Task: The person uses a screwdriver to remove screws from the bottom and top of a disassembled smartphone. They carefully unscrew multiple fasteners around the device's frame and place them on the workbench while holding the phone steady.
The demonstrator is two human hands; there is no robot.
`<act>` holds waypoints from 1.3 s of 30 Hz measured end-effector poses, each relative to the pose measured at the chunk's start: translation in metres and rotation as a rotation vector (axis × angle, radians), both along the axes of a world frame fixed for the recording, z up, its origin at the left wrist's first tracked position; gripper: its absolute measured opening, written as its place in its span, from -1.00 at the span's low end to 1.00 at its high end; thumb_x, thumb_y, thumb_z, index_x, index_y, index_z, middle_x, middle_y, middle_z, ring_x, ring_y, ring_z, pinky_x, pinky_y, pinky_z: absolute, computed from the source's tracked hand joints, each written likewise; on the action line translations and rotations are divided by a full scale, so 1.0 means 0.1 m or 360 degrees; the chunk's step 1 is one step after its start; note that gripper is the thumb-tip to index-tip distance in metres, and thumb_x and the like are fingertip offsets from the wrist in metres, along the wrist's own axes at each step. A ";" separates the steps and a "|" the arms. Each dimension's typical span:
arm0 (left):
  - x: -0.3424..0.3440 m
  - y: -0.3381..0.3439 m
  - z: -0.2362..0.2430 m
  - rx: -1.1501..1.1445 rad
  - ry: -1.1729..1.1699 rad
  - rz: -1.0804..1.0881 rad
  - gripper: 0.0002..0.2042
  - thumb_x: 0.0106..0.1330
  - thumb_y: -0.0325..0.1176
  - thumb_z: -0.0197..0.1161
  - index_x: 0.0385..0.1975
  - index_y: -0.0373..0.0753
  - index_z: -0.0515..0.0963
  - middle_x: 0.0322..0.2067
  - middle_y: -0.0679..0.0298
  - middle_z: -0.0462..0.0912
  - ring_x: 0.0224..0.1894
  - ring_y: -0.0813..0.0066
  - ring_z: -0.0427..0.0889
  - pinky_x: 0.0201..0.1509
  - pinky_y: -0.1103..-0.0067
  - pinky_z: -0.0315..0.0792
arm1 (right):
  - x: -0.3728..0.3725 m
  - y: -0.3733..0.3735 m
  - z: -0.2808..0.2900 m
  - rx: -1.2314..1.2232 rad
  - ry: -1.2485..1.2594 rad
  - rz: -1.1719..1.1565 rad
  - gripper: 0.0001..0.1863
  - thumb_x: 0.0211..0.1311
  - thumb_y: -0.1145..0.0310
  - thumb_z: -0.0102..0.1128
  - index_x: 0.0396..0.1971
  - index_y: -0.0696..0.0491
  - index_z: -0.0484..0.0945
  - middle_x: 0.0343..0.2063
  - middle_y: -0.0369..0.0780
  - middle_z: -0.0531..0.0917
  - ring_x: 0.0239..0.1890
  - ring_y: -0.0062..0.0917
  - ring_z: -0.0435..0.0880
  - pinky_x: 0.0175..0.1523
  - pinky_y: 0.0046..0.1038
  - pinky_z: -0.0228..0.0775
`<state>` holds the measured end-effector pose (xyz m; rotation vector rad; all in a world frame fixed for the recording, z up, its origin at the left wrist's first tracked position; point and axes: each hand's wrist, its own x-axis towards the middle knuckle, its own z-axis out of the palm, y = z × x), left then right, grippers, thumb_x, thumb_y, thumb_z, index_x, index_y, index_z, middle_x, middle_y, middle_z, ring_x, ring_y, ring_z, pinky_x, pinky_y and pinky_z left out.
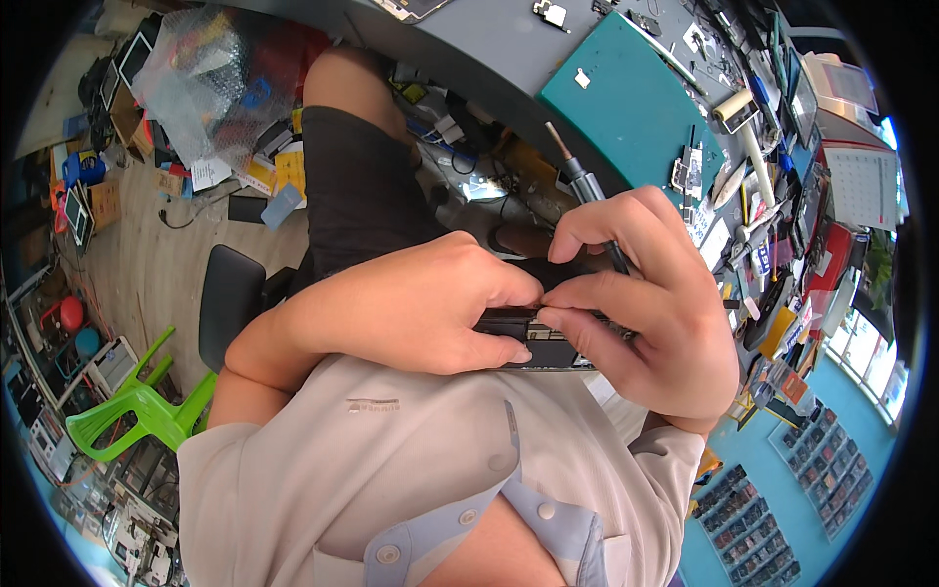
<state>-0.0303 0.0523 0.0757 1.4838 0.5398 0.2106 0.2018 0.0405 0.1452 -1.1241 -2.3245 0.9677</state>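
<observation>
Close to my chest I hold a dark, thin device point(550, 354), seemingly an opened phone, with some inner parts showing along its edge. My left hand point(435, 308) grips its left end between thumb and fingers. At the other end, the thumb and a finger of my right hand point(665, 303) pinch at the device's upper edge; whatever is between those fingertips is too small to make out. Tucked through the same hand is a screwdriver point(584, 184), its dark grip between the fingers and its thin tip pointing up and away to the left.
Ahead stands a grey workbench point(469, 44) with a green mat point(626, 103) carrying a small metal part point(582, 78). Tools and phone parts crowd its right side. A green plastic chair point(142, 411) is at left, and bubble wrap point(210, 88) lies among clutter at far left.
</observation>
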 end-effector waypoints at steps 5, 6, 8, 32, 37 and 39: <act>-0.02 0.02 0.02 0.0047 0.0002 0.0022 -0.77 0.24 -0.36 0.56 -0.17 -0.30 0.75 -0.52 0.08 0.70 -0.56 0.14 0.63 -0.43 0.42 0.46 | -0.01 -0.07 0.03 0.0329 -0.0137 0.0030 -0.68 -0.23 0.51 0.61 -0.35 0.12 0.78 -0.08 -0.14 0.66 -0.14 -0.20 0.56 -0.11 -0.25 0.46; -0.01 0.01 0.00 0.0032 -0.0032 0.0067 -0.77 0.24 -0.37 0.56 -0.16 -0.30 0.75 -0.50 0.08 0.71 -0.56 0.15 0.63 -0.42 0.42 0.47 | -0.01 -0.10 0.02 0.0383 -0.0156 0.0011 -0.67 -0.24 0.51 0.62 -0.33 0.11 0.78 -0.07 -0.14 0.66 -0.14 -0.19 0.56 -0.12 -0.24 0.47; -0.02 0.02 0.00 0.0025 -0.0053 0.0116 -0.76 0.24 -0.37 0.55 -0.15 -0.30 0.75 -0.48 0.09 0.72 -0.55 0.18 0.62 -0.41 0.44 0.47 | 0.00 -0.13 -0.01 0.0492 -0.0163 -0.0003 -0.65 -0.26 0.51 0.62 -0.32 0.11 0.79 -0.07 -0.16 0.66 -0.15 -0.20 0.56 -0.13 -0.25 0.46; 0.03 0.01 -0.06 -0.0744 -0.0380 0.0772 -0.56 0.37 -0.53 0.40 0.18 -0.39 0.39 -0.15 -0.01 0.78 -0.27 0.37 0.85 -0.61 0.67 0.56 | 0.50 -0.27 -0.09 0.1045 0.0017 -0.1455 -0.81 0.13 0.55 0.55 -0.23 0.13 0.85 -0.07 -0.18 0.58 -0.03 -0.35 0.58 0.08 -0.36 0.42; 0.15 0.06 -0.10 -0.0739 -0.0478 0.0807 -0.43 0.41 -0.52 0.34 0.34 -0.37 0.22 0.06 -0.20 0.68 -0.14 -0.03 0.87 -0.47 0.39 0.82 | 0.54 -0.32 -0.38 0.0893 -0.0091 -0.1527 -0.77 0.09 0.52 0.59 -0.22 0.12 0.81 -0.03 -0.18 0.62 0.00 -0.31 0.55 0.09 -0.32 0.42; 0.20 0.06 -0.15 -0.0704 -0.0544 0.0855 -0.43 0.42 -0.52 0.33 0.35 -0.38 0.21 0.08 -0.22 0.67 -0.12 -0.05 0.86 -0.44 0.35 0.83 | 0.49 -0.31 -0.48 0.0976 -0.0174 -0.1491 -0.74 0.04 0.51 0.61 -0.22 0.13 0.80 -0.02 -0.17 0.62 0.00 -0.28 0.54 0.09 -0.28 0.42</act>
